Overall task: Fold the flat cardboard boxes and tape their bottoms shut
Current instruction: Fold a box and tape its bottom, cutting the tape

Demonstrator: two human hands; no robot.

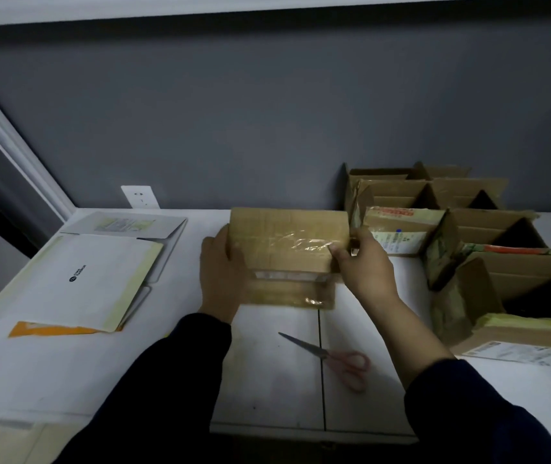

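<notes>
I hold a brown cardboard box (pixel 287 249) between both hands above the far middle of the white table (pixel 267 380). It is folded into shape with its closed face turned up toward me. A strip of clear tape (pixel 304 244) shines across that face and runs down over the near side.

My left hand (pixel 222 276) grips the box's left end, palm against the cardboard and thumb lying along the upper left edge. The other fingers are hidden behind the box, so I cannot tell exactly how they lie. My right hand (pixel 364 262) clamps the right end. Its thumb presses on the taped face near the right edge and its fingers curl round the corner. Both dark sleeves (pixel 173 380) reach in from the bottom of the view.

On the table between my forearms lie scissors (pixel 331 356) with pink handles, blades together and pointing to the far left, well apart from the box.

To my left, flat white cartons (pixel 79 283) lie stacked, with an orange sheet (pixel 53 329) sticking out from under the near edge.

To my right, a cluster of open boxes (pixel 451 209) stands with flaps up, the nearest one just beside my right hand. Some carry printed labels.

A white wall socket (pixel 140 196) sits on the grey wall (pixel 267 112) just above the table's far edge.
</notes>
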